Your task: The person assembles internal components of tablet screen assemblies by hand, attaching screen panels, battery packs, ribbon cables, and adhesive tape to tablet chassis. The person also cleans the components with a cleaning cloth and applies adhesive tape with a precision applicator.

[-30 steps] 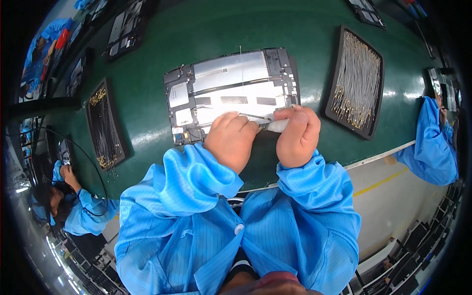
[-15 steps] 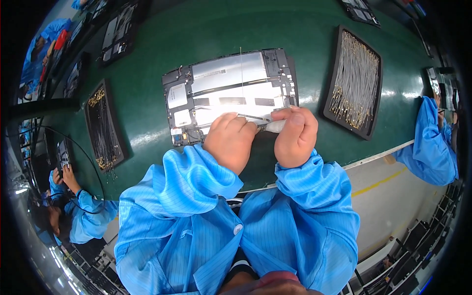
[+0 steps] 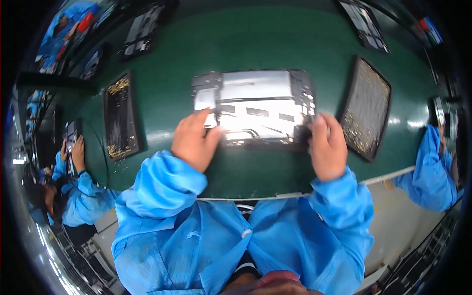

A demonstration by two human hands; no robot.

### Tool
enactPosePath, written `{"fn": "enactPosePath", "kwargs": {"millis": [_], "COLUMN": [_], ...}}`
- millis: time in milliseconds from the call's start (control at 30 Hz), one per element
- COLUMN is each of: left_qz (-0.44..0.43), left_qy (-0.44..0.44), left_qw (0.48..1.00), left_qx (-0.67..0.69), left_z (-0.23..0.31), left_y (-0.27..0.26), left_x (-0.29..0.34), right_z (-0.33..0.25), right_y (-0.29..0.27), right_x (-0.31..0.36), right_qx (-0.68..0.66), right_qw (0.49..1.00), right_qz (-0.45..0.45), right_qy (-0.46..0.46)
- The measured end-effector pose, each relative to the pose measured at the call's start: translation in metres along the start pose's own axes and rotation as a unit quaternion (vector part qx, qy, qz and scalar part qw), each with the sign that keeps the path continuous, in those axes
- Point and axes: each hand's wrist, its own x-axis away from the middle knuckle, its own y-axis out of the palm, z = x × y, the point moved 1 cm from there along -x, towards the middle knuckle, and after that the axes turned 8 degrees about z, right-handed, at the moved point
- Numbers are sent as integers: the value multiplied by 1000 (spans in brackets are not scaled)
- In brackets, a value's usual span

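Note:
An opened flat electronic device (image 3: 255,83) like a tablet lies on the green table in front of me, its silver panels and dark circuit parts facing up. Glare washes out its middle. My left hand (image 3: 193,141) is at its lower left corner, fingertips over the edge and thumb spread away from them. At the right edge is my right hand (image 3: 328,150), thumb and finger closed about the device's rim. Both hands are blurred by motion, and the exact contact on the right is hard to make out.
A dark tray (image 3: 137,123) of black cables with gold ends stands to the left. Another tray (image 3: 377,132), holding grey cables, stands to the right. More devices lie at the far left (image 3: 140,34) and far right (image 3: 365,27). People in blue sit either side.
My hands have parted from the device's lower edge: the left to its left corner, the right to its right edge. The white thing at my right fingers no longer shows. The whole view has shifted.

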Motion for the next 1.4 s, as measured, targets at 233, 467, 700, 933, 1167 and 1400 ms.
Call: {"fn": "enactPosePath", "kwargs": {"millis": [233, 467, 700, 933, 1167, 1400], "left_qz": [-146, -41, 261, 338, 197, 226], "left_qy": [-449, -425, -434, -484, -397, -262], "left_qw": [791, 752, 580, 602, 595, 681], "left_qx": [390, 502, 638, 538, 670, 646], "left_z": [-35, -97, -175, -241, -267, -149], "left_y": [-17, -36, -89, -76, -68, -115], "left_x": [5, -77, -164, -216, -224, -173], "right_z": [-8, -41, -92, -46, -55, -37], "right_y": [-4, 28, 107, 135, 147, 129], "right_x": [23, 7, -68, -133, -82, 12], "right_qx": [-61, -196, -152, -81, -134, -144], "right_qw": [941, 860, 938, 968, 946, 934], "right_qz": [-39, -196, -39, 34, -29, -206], "right_qy": [332, 427, 310, 235, 293, 254]}}
